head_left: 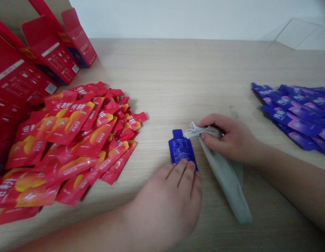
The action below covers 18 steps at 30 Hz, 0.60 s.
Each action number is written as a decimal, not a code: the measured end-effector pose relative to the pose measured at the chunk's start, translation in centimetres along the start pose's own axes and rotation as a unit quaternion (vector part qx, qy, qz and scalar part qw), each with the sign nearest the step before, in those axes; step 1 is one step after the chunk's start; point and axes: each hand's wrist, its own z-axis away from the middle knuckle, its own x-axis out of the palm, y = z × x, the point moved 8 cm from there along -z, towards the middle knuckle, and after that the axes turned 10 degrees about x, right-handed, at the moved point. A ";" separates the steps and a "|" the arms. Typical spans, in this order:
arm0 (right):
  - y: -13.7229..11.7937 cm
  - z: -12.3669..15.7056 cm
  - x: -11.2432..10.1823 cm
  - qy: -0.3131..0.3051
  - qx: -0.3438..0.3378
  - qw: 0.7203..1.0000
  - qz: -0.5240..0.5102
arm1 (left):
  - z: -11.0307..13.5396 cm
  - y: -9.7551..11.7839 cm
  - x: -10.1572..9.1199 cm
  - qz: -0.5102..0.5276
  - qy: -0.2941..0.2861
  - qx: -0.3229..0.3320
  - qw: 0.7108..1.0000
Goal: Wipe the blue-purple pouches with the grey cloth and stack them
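Note:
A single blue sachet [179,148] lies flat on the wooden table [178,77], its spout end pointing away from me. My left hand [169,196] rests on its near end, fingers held together and pressing it down. My right hand [227,138] is closed round a grey-white cloth [225,175]; the bunched end of the cloth touches the sachet's right upper edge, and the rest trails toward me across the table.
A big heap of red and orange sachets [73,140] covers the left side. Open red cartons [47,52] stand behind it at the far left. A pile of blue and purple sachets [298,117] lies at the right edge. A clear plastic sheet [296,33] sits at the far right.

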 end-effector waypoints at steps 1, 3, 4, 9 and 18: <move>0.1 0.0 0.0 0.003 0.004 1.000 -0.001 | 0.0 0.3 -0.1 0.001 0.000 0.006 1.000; 0.3 0.0 0.1 0.007 0.011 1.000 -0.006 | 0.0 0.7 -0.2 0.004 0.002 0.014 1.000; 0.3 0.0 0.1 0.010 0.012 1.000 -0.011 | 0.0 0.9 -0.2 0.006 0.002 0.016 1.000; 0.9 -0.1 0.4 0.006 0.023 0.999 -0.026 | -0.1 1.6 -0.6 0.022 0.017 0.035 0.999; 0.7 -0.2 0.9 -0.014 0.030 0.999 -0.026 | 0.0 2.7 -0.8 0.032 -0.016 0.066 0.997</move>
